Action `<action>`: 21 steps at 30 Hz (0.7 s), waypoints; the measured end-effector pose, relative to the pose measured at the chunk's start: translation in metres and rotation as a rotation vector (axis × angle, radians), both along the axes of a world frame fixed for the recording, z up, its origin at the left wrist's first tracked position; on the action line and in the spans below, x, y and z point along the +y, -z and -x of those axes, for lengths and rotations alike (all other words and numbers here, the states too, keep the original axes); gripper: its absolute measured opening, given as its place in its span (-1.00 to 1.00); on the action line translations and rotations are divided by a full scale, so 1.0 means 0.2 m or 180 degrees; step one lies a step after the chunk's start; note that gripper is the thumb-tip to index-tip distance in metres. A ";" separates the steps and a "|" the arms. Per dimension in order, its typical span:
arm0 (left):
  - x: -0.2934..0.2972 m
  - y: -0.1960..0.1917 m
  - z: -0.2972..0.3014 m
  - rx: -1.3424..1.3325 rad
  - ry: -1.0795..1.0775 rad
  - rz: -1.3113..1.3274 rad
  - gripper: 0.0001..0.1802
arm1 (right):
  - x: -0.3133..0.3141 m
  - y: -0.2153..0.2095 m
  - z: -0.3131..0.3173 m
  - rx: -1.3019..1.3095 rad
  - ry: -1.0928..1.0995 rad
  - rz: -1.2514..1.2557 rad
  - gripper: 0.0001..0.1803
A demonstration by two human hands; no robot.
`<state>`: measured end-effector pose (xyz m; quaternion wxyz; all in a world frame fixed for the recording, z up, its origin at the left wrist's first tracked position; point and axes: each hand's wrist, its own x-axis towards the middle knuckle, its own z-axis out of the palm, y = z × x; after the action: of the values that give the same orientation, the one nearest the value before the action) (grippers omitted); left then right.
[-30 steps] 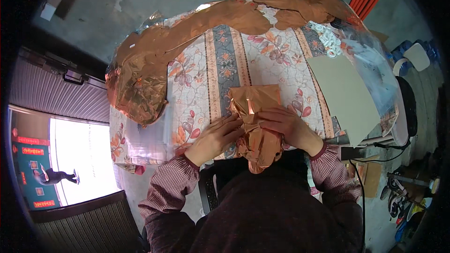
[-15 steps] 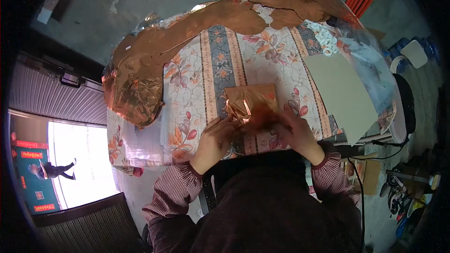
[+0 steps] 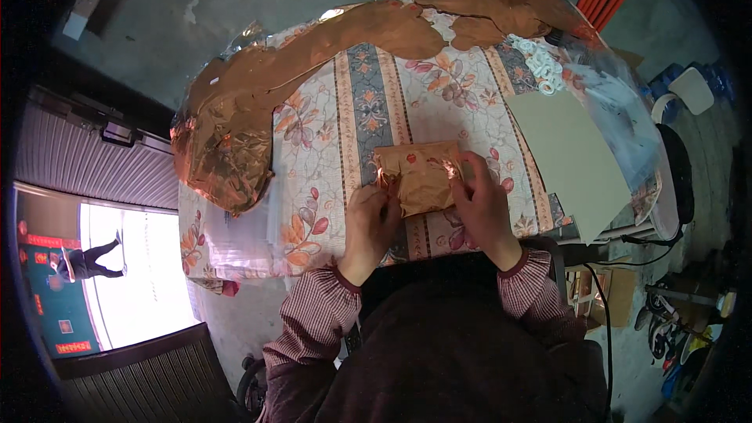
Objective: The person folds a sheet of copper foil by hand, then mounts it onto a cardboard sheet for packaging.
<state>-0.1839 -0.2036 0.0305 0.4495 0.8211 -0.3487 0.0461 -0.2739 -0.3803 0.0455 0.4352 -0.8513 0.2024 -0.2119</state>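
A folded copper-coloured foil packet [image 3: 423, 188] lies near the table's front edge, roughly square, with a small red mark at its top. My left hand [image 3: 366, 223] is closed on its left edge, the thumb by the foil and the other fingers curled. My right hand [image 3: 487, 211] grips the right edge, with the index finger reaching up its side. Fingertips on both sides are partly hidden by the foil and the hands. A long run of loose copper foil pieces [image 3: 345, 31] curves along the table's far and left edges.
A floral tablecloth [image 3: 313, 141] covers the table. To the right lie a pale grey board [image 3: 576, 160], white rings [image 3: 542, 63] and clear plastic bags [image 3: 619, 117]. A dark chair [image 3: 149, 376] stands lower left. Beyond the bright doorway [image 3: 141, 274] is another person [image 3: 98, 260].
The packet, smeared by motion before, now lies flatter and its folded front shows. My right hand has moved up along its right side. The person at the doorway has shifted.
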 end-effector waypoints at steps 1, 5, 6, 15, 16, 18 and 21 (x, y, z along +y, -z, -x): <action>-0.01 0.00 0.00 -0.0282 -0.0019 -0.0115 -0.93 | 0.00 0.01 0.00 0.0001 -0.0009 -0.0004 -0.64; -0.05 -0.01 -0.01 -0.0645 -0.0058 -0.0518 -0.91 | 0.01 0.03 0.00 -0.0264 0.0009 0.0296 -0.63; -0.05 -0.01 -0.02 -0.0646 -0.0060 -0.0522 -0.91 | 0.01 0.03 0.00 -0.0284 0.0007 0.0422 -0.63; -0.05 -0.04 -0.03 -0.1292 0.0500 -0.1658 -0.90 | 0.02 0.06 0.01 -0.0315 -0.0018 0.1894 -0.85; -0.06 -0.04 -0.03 -0.1325 0.0414 -0.1691 -0.89 | 0.01 0.06 0.02 -0.0311 -0.0008 0.1892 -0.85; -0.05 -0.03 -0.03 -0.1359 0.0321 -0.1724 -0.89 | 0.02 0.03 0.04 -0.0054 -0.0116 0.2073 -0.85; -0.04 -0.01 -0.05 -0.1159 0.0287 -0.1834 -0.88 | 0.02 -0.01 0.08 0.0028 -0.0268 0.1869 -0.69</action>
<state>-0.1734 -0.2110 0.0335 0.1311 0.8764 -0.4579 0.0717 -0.2904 -0.3770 0.0478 0.1779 -0.9493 0.0988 -0.2395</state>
